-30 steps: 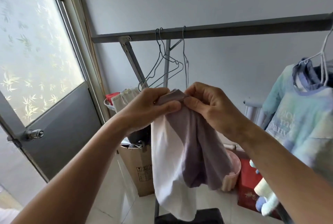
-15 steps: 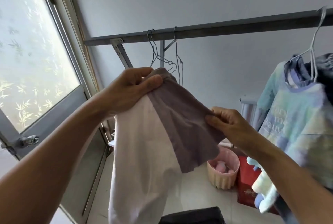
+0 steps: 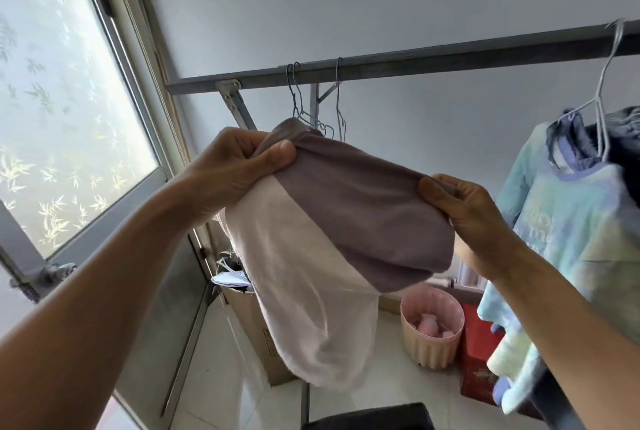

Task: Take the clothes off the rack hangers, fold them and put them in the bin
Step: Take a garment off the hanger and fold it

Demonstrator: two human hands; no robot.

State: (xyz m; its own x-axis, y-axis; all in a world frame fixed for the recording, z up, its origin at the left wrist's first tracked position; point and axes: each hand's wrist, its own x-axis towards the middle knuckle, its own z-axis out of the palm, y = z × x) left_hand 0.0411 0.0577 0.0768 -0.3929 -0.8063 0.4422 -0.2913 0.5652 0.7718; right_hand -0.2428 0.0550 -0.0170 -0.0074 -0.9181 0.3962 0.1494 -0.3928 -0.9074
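Note:
I hold a small white-and-mauve garment (image 3: 322, 249) stretched in front of me, off its hanger. My left hand (image 3: 239, 170) pinches its upper left corner. My right hand (image 3: 464, 211) grips the mauve edge on the right. Its white part hangs down between my arms. Behind it, the grey rack bar (image 3: 415, 60) carries three bare wire hangers (image 3: 311, 111). A blue-green tie-dye top (image 3: 568, 221) hangs on a white hanger (image 3: 602, 93) at the right, with a dark garment (image 3: 623, 138) behind it. A black bin edge (image 3: 370, 417) shows at the bottom.
A frosted-glass door (image 3: 69, 111) with a metal handle (image 3: 52, 273) stands at left. On the tiled floor sit a cardboard box (image 3: 256, 329), a pink ribbed basket (image 3: 433, 332) and a red box (image 3: 478, 357). The rack's upright post (image 3: 304, 402) runs down behind the garment.
My hands have drawn apart, the right one sliding along the mauve edge to the right and spreading the garment wider. The view has tilted upward.

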